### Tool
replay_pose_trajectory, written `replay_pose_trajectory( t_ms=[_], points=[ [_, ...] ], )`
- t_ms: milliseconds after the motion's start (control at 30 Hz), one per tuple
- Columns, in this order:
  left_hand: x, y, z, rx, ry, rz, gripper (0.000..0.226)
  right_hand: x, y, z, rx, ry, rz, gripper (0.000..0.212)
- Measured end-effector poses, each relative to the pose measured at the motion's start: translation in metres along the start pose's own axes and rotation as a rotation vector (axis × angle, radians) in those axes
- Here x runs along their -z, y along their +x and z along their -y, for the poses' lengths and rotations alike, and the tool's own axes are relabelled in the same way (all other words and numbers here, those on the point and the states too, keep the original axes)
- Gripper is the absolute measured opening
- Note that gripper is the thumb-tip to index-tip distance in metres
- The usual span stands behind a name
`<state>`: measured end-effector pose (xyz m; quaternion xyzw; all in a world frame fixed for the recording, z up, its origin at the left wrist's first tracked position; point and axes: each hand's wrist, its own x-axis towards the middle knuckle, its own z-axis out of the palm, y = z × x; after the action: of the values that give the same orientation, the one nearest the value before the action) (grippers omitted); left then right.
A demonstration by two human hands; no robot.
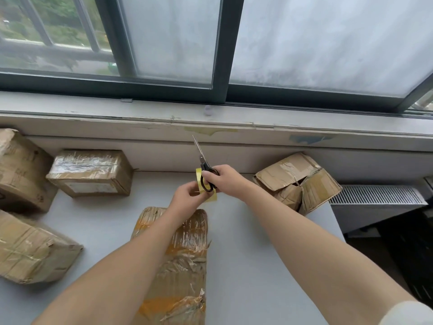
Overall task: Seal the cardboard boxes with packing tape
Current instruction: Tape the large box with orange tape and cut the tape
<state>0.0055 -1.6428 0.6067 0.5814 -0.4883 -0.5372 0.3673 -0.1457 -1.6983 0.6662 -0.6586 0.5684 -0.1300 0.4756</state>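
While the grey surface (257, 266) carries several cardboard boxes, the near centre box (187, 266) lies beneath both arms. Above its far end, the right grip (218, 178) curls round closed scissors (201, 156); the left grip (185, 195) pinches yellow tape (198, 175). Judged step: cutting a strip. Next, it needs pressing along the seam.

Grey table (257, 254): taped cardboard boxes (91, 172) scattered; torn box (297, 181) right rear.

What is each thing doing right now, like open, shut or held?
Scissors: blades together, held in right hand.
Yellow tape: held in left hand.
Middle box: closed, wrapped in tape.
Right box: flaps open, crumpled.
Back-left box: closed, taped.
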Motion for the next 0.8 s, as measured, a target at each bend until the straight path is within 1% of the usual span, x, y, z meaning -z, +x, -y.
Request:
replay_pose_trajectory(
  t_ms=[133, 233, 300, 400, 500, 533, 633, 667, 700, 733, 800],
  points=[
    [0.000, 0.001, 0.004, 0.035, -0.050, 0.004, 0.020, 0.009, -0.008, 0.000, 0.032, -0.156, -0.047, 0.037],
    [0.001, 0.000, 0.007, 0.054, -0.117, -0.028, 0.025, 0.024, -0.020, -0.011, 0.041, -0.158, -0.109, 0.034],
    [-0.001, 0.001, 0.006, 0.063, -0.144, -0.011, 0.024, 0.030, -0.028, -0.028, 0.022, -0.140, -0.115, 0.034],
    [-0.004, 0.005, 0.005, 0.085, -0.142, 0.014, 0.018, 0.032, -0.040, -0.057, -0.034, -0.119, -0.077, 0.033],
    [-0.005, 0.008, 0.007, 0.106, -0.144, 0.011, 0.017, 0.032, -0.050, -0.079, -0.064, -0.250, -0.038, 0.035],
    [-0.005, 0.008, 0.007, 0.111, -0.143, 0.010, 0.016, 0.032, -0.054, -0.084, -0.080, -0.251, -0.015, 0.033],
    [-0.005, 0.010, 0.007, 0.129, -0.152, 0.008, 0.016, 0.030, -0.065, -0.098, -0.111, -0.164, 0.105, 0.020],
    [-0.005, 0.010, 0.007, 0.133, -0.155, 0.006, 0.016, 0.028, -0.069, -0.102, -0.122, -0.124, 0.144, 0.019],
    [-0.006, 0.010, 0.007, 0.136, -0.159, 0.004, 0.016, 0.027, -0.073, -0.104, -0.153, -0.077, 0.172, 0.023],
    [-0.006, 0.010, 0.007, 0.138, -0.164, 0.000, 0.016, 0.026, -0.076, -0.106, -0.206, -0.020, 0.198, 0.031],
    [-0.006, 0.010, 0.007, 0.145, -0.176, -0.005, 0.017, 0.025, -0.081, -0.111, -0.334, 0.142, 0.273, 0.054]
  ],
)
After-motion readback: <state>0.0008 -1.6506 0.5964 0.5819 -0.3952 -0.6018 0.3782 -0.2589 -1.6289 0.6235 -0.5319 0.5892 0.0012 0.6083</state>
